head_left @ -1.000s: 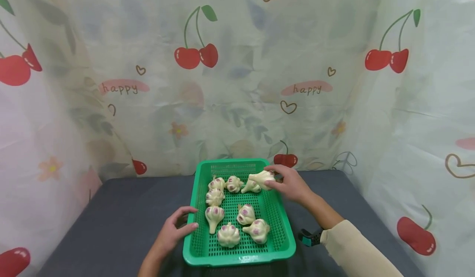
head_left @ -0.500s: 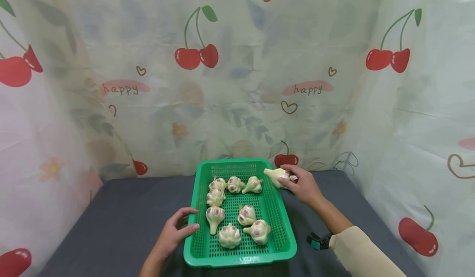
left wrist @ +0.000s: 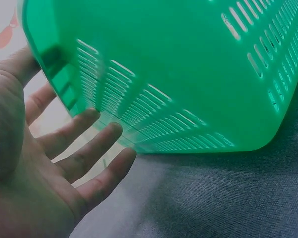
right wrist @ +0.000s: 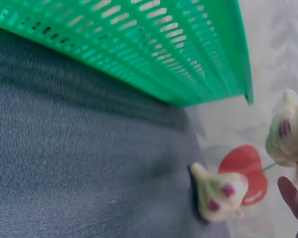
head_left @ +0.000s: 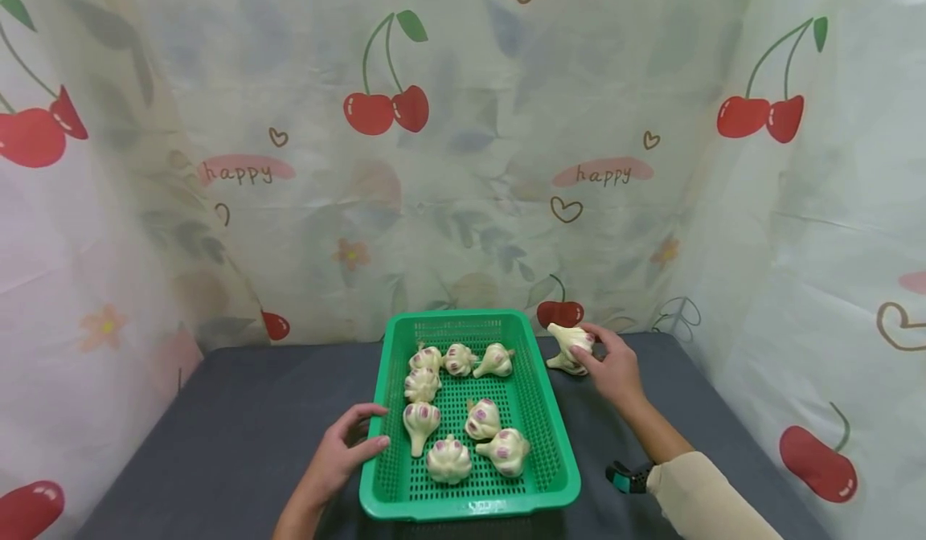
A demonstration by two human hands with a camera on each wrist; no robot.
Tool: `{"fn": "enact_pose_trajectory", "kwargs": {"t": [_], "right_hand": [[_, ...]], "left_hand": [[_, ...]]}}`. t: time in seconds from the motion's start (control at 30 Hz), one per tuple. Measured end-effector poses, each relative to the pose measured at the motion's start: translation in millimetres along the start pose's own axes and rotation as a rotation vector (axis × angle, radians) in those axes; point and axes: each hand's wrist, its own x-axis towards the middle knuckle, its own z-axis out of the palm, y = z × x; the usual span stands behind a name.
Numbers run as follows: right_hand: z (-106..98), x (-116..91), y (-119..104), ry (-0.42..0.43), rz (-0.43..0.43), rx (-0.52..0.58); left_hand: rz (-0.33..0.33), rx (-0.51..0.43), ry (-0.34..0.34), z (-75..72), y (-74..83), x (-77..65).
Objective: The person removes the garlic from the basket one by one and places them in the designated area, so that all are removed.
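**Right hand holds a garlic bulb beside the green basket**

The right hand (head_left: 613, 363) sits on the far right of the table (head_left: 217, 411), fingers curled round a garlic bulb (head_left: 571, 337) that it holds just above the cloth. Directly under that bulb, touching the table, lies a second garlic bulb (head_left: 567, 362); the right wrist view shows it lying on the grey surface (right wrist: 217, 193) with the held one (right wrist: 287, 131) above it by the fingertips. Just to the left of this hand stands the green basket (head_left: 564, 452), its right wall close to the hand but not touching it.

The left hand (head_left: 340, 453) rests against the near left wall of the basket, fingers relaxed and spread, gripping nothing; the left wrist view shows the fingertips (left wrist: 102, 141) at the slotted wall (left wrist: 188, 74). To the right of this hand, inside the basket, lie seven garlic bulbs (head_left: 448, 460). Behind both hands hangs a cherry-print curtain (head_left: 463, 162).
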Motion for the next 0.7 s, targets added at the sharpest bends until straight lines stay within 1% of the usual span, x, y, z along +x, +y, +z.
{"fn": "enact_pose_trajectory", "kwargs": {"t": [0.17, 0.4, 0.5, 0.7], "right_hand": [[2, 0, 20, 0.059, 0.059, -0.038], [2, -2, 43, 0.121, 0.09, -0.104], [0, -2, 50, 0.131, 0.114, -0.129], [-2, -2, 63, 0.113, 0.176, -0.202]], "left_hand": [[-0.003, 0.006, 0.008, -0.6, -0.9, 0.4], [-0.028, 0.008, 0.005, -0.2, -1.7, 0.1], [-0.041, -0.011, -0.004, 0.0, -1.0, -0.1], [-0.05, -0.036, -0.029, -1.1, -1.1, 0.2]]}}
